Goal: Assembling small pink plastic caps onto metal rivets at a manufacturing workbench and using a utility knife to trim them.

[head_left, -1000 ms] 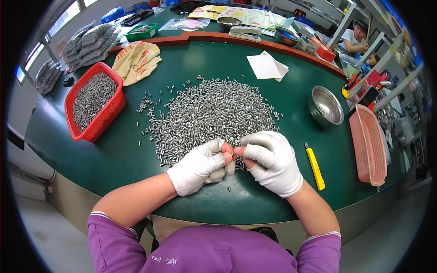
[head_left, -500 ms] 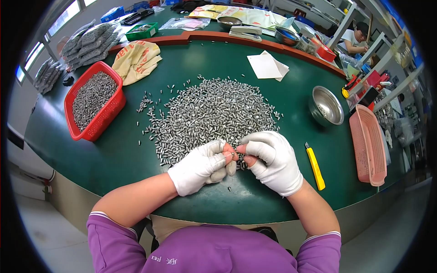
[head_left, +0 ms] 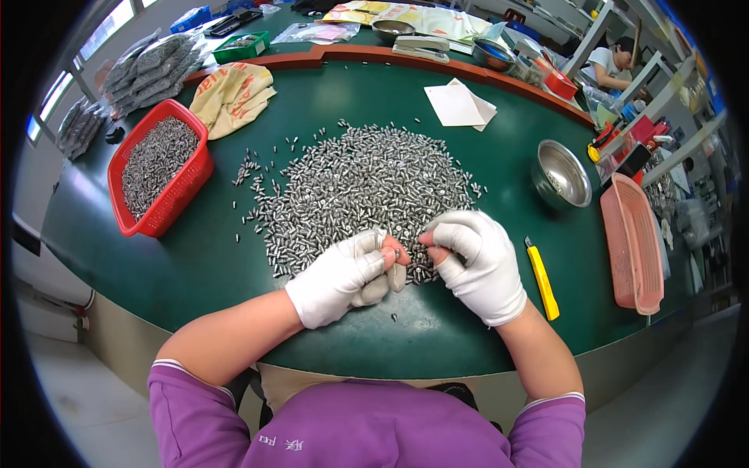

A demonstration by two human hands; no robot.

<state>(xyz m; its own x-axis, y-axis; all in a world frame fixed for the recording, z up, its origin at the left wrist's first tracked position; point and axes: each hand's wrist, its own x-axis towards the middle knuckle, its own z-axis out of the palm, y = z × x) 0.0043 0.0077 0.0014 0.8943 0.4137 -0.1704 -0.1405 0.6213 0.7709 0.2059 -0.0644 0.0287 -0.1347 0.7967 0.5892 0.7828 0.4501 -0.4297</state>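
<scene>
A wide heap of small silvery metal pins [head_left: 367, 183] lies on the green table, each short and rounded like a bullet. My left hand [head_left: 335, 277], in a white glove with bare fingertips, pinches one small metal pin [head_left: 397, 254] between thumb and forefinger at the heap's near edge. My right hand [head_left: 484, 269], gloved the same way, is just to the right over the heap's near right edge. Its thumb and fingers are curled close together, and whatever they hold is too small to make out. A single pin lies on the table below my hands.
At the left stands a red basket [head_left: 204, 173] filled with similar pins, beside a crumpled cloth bag [head_left: 232, 97]. Right of the heap are a metal bowl [head_left: 573, 175], a yellow utility knife [head_left: 542, 281] and a pink basket [head_left: 636, 249]. White paper [head_left: 454, 107] lies farther back.
My right hand has moved slightly right and away from me, apart from the left fingertips. My left hand stays nearly in place, with its pin still pinched.
</scene>
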